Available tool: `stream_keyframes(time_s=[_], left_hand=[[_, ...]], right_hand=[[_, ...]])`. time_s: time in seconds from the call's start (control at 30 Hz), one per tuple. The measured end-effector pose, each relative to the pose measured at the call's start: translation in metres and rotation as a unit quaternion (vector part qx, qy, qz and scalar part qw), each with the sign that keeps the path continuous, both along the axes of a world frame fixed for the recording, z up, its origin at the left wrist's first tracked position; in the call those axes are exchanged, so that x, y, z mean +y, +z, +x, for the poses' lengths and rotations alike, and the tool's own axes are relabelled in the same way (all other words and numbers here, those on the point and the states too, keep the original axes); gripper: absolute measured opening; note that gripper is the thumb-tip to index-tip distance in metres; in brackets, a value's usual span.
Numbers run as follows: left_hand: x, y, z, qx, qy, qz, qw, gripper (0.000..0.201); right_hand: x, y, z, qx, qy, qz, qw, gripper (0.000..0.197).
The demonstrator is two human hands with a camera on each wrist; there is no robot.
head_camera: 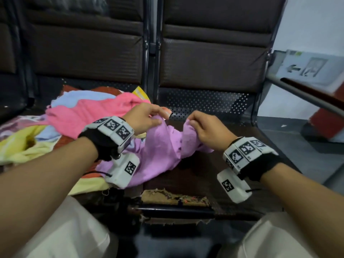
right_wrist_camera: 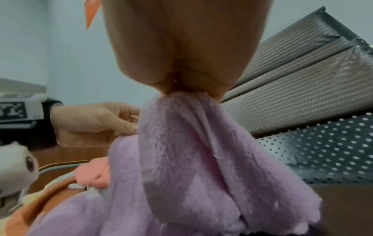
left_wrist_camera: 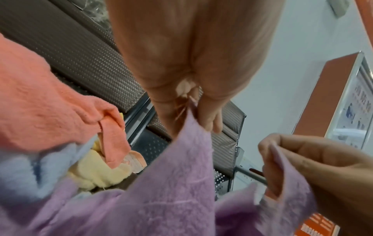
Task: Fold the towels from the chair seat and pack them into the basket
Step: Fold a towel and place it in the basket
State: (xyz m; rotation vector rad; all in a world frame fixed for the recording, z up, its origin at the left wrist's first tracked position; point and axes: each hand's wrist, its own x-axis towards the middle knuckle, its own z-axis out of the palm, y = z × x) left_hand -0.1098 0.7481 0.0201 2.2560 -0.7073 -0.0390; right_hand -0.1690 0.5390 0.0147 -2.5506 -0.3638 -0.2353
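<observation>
Both hands pinch purple towel (head_camera: 163,146) edge above chair seat (head_camera: 232,164): left hand (head_camera: 143,118), right hand (head_camera: 208,129); pink towel (head_camera: 83,116) on pile beside

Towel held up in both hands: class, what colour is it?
Lilac purple towel; clearest in the head view.

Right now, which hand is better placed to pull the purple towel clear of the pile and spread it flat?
Right. The right hand pinches the purple towel over bare seat, while the left hand holds its edge beside the pink towel in the pile.
</observation>
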Motion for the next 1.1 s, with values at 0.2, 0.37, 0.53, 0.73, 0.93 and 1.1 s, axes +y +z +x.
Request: stream_keyframes(time_s=[0.2, 0.37, 0.53, 0.73, 0.93, 1.1], left_hand=[[0.011, 0.005, -0.017, -0.002, 0.011, -0.099, 0.995, 0.029], [0.007, 0.001, -0.022, 0.087, 0.059, -0.225, 0.969, 0.030], [-0.008, 0.000, -0.023, 0.231, 0.086, -0.286, 0.926, 0.023], [-0.020, -0.003, -0.014, 0.270, 0.099, -0.282, 0.915, 0.023], [-0.031, -0.008, -0.011, 0.311, 0.097, -0.313, 0.892, 0.027], [-0.028, -0.009, -0.013, 0.336, 0.096, -0.317, 0.882, 0.019]], right_hand=[[0.029, 0.031, -0.023, 0.069, 0.037, 0.117, 0.990, 0.016], [0.036, 0.027, -0.022, 0.034, 0.068, 0.167, 0.983, 0.010], [0.025, 0.015, -0.005, 0.057, 0.075, 0.174, 0.980, 0.005], [0.016, 0.005, 0.020, 0.041, 0.022, 0.230, 0.972, 0.009], [0.022, -0.012, 0.030, 0.057, -0.016, 0.251, 0.966, 0.008], [0.019, -0.015, 0.032, 0.069, -0.056, 0.264, 0.960, 0.014]])
